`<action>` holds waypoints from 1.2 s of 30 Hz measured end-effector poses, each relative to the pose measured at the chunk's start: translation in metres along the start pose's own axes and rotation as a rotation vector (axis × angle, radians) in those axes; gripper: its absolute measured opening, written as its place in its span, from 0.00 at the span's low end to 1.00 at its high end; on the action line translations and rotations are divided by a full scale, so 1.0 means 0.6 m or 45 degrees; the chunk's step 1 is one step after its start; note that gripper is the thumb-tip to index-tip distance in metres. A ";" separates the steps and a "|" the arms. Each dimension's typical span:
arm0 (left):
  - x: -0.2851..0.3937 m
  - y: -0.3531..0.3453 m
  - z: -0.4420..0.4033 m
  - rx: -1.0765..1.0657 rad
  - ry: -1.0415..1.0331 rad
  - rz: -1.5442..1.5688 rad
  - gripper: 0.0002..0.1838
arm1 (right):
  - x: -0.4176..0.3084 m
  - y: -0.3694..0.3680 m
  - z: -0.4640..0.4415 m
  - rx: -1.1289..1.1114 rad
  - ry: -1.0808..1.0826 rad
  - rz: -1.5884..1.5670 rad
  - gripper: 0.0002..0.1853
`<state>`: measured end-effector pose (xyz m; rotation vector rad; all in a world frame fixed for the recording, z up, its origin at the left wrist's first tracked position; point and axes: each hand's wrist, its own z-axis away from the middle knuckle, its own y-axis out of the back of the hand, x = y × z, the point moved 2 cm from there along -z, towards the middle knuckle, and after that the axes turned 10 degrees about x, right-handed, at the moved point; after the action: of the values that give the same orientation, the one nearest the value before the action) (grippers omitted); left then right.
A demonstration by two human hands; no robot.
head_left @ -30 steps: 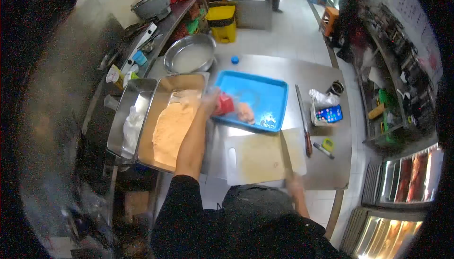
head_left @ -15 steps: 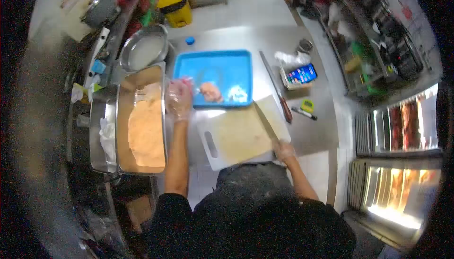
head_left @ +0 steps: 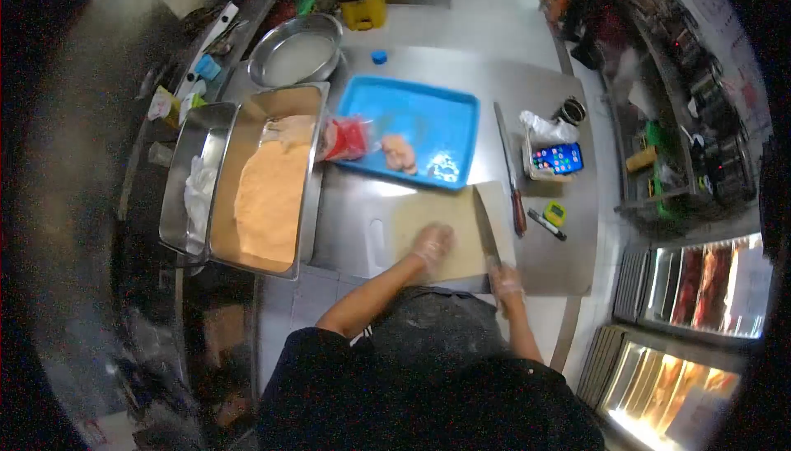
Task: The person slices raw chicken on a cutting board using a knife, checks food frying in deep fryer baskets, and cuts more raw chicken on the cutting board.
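My left hand [head_left: 434, 245], in a clear plastic glove, is over the pale cutting board [head_left: 404, 219]; its fingers are blurred and I cannot make out what is under them. My right hand [head_left: 506, 281], also gloved, is closed on the handle of a large knife [head_left: 486, 224], whose blade lies over the board's right part. Beyond the board, the blue tray [head_left: 420, 105] holds a piece of raw meat [head_left: 399, 153]. A red and clear plastic bag [head_left: 346, 138] rests at the tray's left edge.
Left stand a metal pan of orange powder [head_left: 270, 200] and a narrower pan [head_left: 198, 179] with white plastic. A round basin [head_left: 295, 54] is behind. Right are a long thin tool [head_left: 511, 163], a phone [head_left: 557, 158], a marker [head_left: 546, 224] and a yellow timer [head_left: 554, 213]. A person [head_left: 589, 18] stands far right.
My left hand has moved from the red bag at the tray's left side down onto the cutting board. The bag now lies at the tray's edge. The knife stays in my right hand.
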<state>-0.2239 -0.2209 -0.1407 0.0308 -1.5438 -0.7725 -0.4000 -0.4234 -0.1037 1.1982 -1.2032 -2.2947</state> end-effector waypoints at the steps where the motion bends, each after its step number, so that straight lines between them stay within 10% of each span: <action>1: -0.001 0.034 -0.011 0.162 -0.165 -0.052 0.10 | 0.016 -0.011 -0.003 0.123 0.224 0.004 0.25; 6: 0.046 0.385 -0.103 1.032 -0.274 -0.349 0.11 | -0.004 -0.007 -0.001 0.095 0.038 0.058 0.24; 10: 0.044 0.527 -0.151 0.796 0.292 0.063 0.17 | 0.006 -0.002 -0.006 0.072 0.151 0.083 0.23; 14: -0.023 0.573 -0.214 0.568 0.285 -0.561 0.16 | -0.013 0.004 -0.007 0.079 0.055 0.107 0.23; 20: -0.032 0.533 -0.235 0.747 0.218 -0.482 0.15 | 0.001 -0.009 0.001 0.161 -0.012 0.096 0.27; 27: 0.016 0.277 -0.289 0.472 -0.855 -1.024 0.07 | -0.066 0.033 0.012 -0.036 -0.182 0.017 0.26; 33: 0.005 0.210 -0.322 0.166 -0.735 -1.096 0.11 | 0.122 -0.126 -0.051 0.188 0.141 0.451 0.28; 36: -0.062 0.184 -0.373 -0.200 -0.404 -1.010 0.14 | -0.125 0.071 0.048 0.103 -0.316 -0.266 0.32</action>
<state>0.0282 -0.2186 -0.1370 0.4437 -1.7705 -1.5810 -0.3813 -0.3908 -0.0209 1.1403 -1.3214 -2.6366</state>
